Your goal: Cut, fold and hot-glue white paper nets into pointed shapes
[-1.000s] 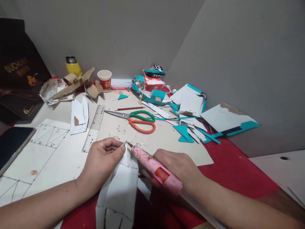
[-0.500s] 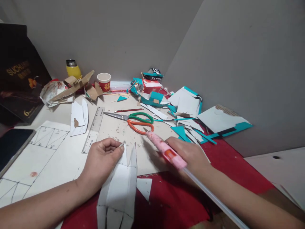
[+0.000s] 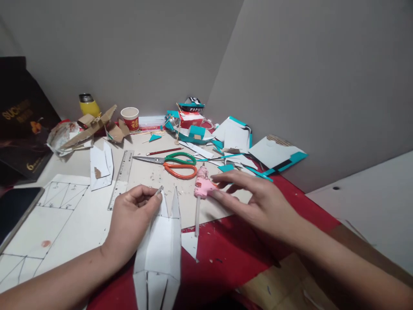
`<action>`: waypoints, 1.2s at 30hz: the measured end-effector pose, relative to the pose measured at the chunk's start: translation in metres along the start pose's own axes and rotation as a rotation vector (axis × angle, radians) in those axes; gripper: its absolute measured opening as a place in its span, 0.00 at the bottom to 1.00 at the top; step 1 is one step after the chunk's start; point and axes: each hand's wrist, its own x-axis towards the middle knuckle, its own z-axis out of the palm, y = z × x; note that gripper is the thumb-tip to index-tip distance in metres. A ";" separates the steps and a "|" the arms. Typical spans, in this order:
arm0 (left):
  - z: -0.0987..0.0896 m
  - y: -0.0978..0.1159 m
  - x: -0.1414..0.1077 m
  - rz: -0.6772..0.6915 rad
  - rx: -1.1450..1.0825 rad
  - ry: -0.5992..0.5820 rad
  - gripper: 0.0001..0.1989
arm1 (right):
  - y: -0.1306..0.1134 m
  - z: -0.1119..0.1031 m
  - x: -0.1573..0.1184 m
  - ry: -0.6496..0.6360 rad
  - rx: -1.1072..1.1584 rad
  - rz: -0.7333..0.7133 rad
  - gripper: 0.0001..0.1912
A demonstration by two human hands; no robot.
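Observation:
My left hand (image 3: 134, 215) is closed in a pinch on the pointed tip of a folded white cardboard piece (image 3: 163, 243). This piece has black pencil-like lines along its folds and a second upright point beside the pinched one. A pink hot glue gun (image 3: 204, 185) lies on the table with a clear glue stick (image 3: 197, 217) sticking out of its back end. Beside it on the right, my right hand (image 3: 248, 193) is open, thumb and fingers apart, fingertips close to the gun's handle. Whether they still touch it I cannot tell.
Beyond the hands lie scissors (image 3: 180, 165), a pencil (image 3: 164, 151), a clear ruler (image 3: 121, 178) and a paper cup (image 3: 130, 119). Cardboard scraps (image 3: 234, 137) cover the right back. A phone (image 3: 17, 211) rests at left by a sheet with drawn lines (image 3: 64, 219).
My right hand has set the glue gun down on the table and opened away from it. My left hand keeps its pinch on the cardboard. The view has shifted slightly to the right.

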 end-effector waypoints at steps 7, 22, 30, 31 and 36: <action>-0.002 0.009 -0.017 0.153 0.046 0.005 0.03 | -0.061 0.054 0.000 -0.154 0.678 0.266 0.10; -0.004 0.012 -0.026 0.228 0.143 0.080 0.07 | -0.065 0.062 0.003 0.021 0.826 0.238 0.02; -0.003 0.010 -0.026 0.267 0.207 0.077 0.07 | -0.059 0.065 0.002 0.027 0.855 0.217 0.04; -0.003 0.010 -0.026 0.274 0.216 0.061 0.07 | -0.059 0.065 0.002 0.029 0.857 0.211 0.04; -0.005 0.008 -0.026 0.271 0.231 0.022 0.06 | -0.056 0.067 0.001 0.033 0.848 0.175 0.04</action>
